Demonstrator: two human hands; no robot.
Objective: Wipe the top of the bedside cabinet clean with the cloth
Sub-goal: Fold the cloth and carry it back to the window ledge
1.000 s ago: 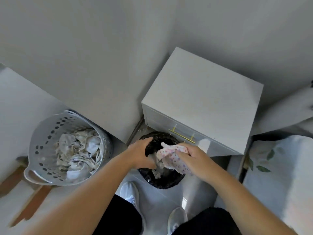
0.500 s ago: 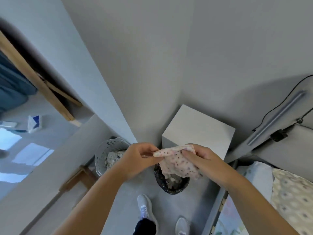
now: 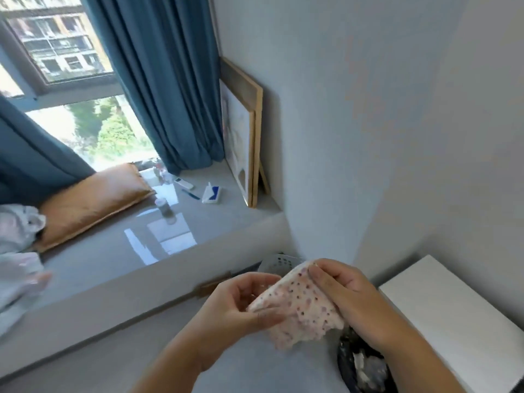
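Cloth: a pale pink dotted cloth (image 3: 300, 310) held up in the air between both hands, in front of the person; it hangs loosely crumpled, its lower edge just above the bin
Left hand: left hand (image 3: 238, 304) pinches the cloth's left edge between thumb and fingers; palm turned toward the camera
Right hand: right hand (image 3: 348, 293) grips the cloth's upper right corner, fingers folded over the fabric
Bedside cabinet: white bedside cabinet (image 3: 453, 316) at the lower right, beside the wall; its top bare, apart from the cloth
Bin: a black-lined waste bin (image 3: 365, 364) below the right forearm, crumpled paper inside
Window ledge: a glossy grey window ledge (image 3: 119, 251) at the left; an orange cushion (image 3: 90, 202) lies on it; a framed picture (image 3: 243, 143) leans against the wall
Curtain: teal curtain (image 3: 170, 80) hangs by the window
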